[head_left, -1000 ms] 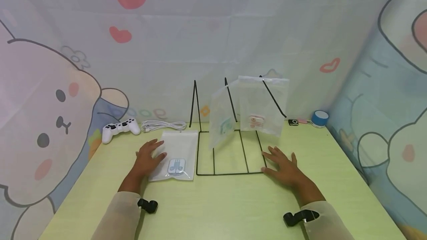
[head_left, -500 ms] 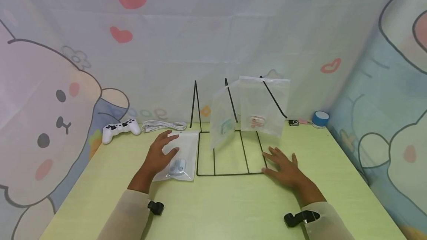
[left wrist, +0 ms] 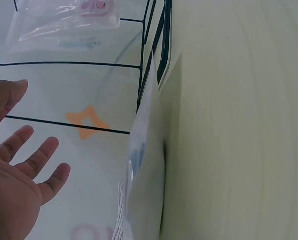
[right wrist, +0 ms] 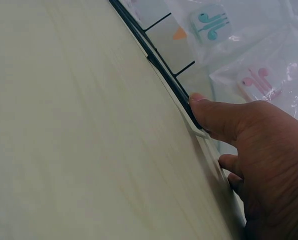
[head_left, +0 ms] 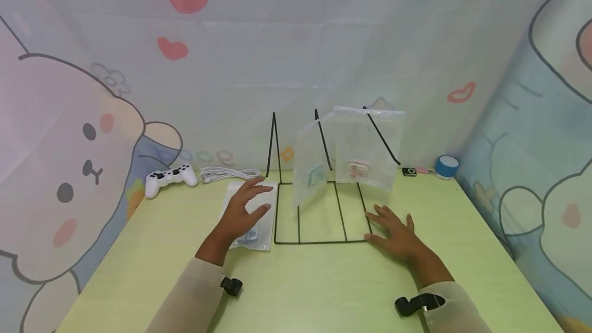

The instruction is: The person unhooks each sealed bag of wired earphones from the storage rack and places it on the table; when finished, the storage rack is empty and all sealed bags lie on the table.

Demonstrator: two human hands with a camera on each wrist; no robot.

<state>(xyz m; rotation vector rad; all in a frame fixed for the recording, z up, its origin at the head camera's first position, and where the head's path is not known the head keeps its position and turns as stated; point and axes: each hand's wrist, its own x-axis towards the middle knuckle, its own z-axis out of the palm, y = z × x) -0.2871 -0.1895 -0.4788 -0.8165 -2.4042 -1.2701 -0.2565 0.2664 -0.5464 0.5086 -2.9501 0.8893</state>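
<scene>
My left hand (head_left: 235,217) hovers with spread fingers over a flat plastic zip bag (head_left: 265,227), which holds blue earphones partly hidden by the hand. In the left wrist view, a gap separates the hand (left wrist: 14,195) from the bag (left wrist: 146,180), seen edge-on. My right hand (head_left: 393,233) rests at the right side of a black wire display rack (head_left: 319,242). The right wrist view shows its thumb (right wrist: 213,112) touching the rack's front corner. On the rack's hooks hang two clear bags: one with teal earphones (head_left: 316,176), one with pink earphones (head_left: 358,169).
A white game controller (head_left: 171,179) and a coiled white cable (head_left: 228,173) lie at the back left. At the back right stand a small black music player (head_left: 409,171), a pink item (head_left: 422,170) and a blue-and-white cylinder (head_left: 446,167). A printed cloth hangs behind.
My left hand has moved right, from the flat bag's left edge to over its middle, covering more of it. The right hand stays at the rack.
</scene>
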